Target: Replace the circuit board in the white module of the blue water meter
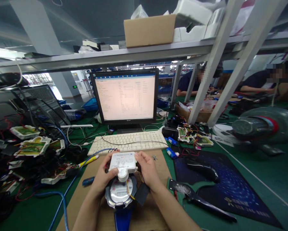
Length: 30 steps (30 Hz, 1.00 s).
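Cover (127,163), seemingly light and stiff, is pinched at opposite edges by left hand (102,175) and right hand (148,169), suitably clear of fragile wires (127,188).

Both hands, left (104,175) and right (147,168), hold a white case (122,162) above a round meter (121,192) on brown board (153,199). Behind are a keyboard (128,141) and lit monitor (128,98); a mouse (202,170) and pliers (196,196) lie to the right, circuit boards (34,146) to the left.

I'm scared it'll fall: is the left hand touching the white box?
Touching. The head camera shows the left hand with its thumb on the white box, near a corner.
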### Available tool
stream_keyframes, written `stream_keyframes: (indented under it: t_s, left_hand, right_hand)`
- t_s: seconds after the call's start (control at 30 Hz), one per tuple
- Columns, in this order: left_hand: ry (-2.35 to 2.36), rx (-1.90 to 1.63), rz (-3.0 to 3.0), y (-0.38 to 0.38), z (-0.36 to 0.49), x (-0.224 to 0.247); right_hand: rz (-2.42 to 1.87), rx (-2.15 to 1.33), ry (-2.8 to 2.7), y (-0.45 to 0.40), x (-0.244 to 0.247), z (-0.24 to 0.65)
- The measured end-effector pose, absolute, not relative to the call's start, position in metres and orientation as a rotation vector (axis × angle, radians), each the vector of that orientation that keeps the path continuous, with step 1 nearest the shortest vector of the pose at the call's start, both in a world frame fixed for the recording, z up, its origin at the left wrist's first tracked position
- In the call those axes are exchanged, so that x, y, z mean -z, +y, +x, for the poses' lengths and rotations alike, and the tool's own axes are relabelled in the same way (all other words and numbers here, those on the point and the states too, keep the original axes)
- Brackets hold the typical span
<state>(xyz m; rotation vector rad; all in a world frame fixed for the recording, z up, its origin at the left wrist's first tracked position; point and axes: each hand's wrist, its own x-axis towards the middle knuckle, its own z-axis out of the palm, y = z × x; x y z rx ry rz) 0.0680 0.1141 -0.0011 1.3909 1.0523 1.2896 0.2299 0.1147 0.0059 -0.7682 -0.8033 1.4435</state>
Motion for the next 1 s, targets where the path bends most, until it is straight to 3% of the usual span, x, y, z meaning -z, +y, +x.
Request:
stream_keyframes:
  t_s: [0.6, 1.0]
  left_hand:
    - [1.042, -1.29, 1.39, 0.113, 0.068, 0.002]
    - [1.027, -1.294, 1.386, 0.114, 0.068, 0.002]
  right_hand:
    - [-0.827, -1.394, -1.091, 0.11, -0.006, 0.243]
    - [-0.728, -1.592, -0.796, 0.111, 0.002, 0.236]
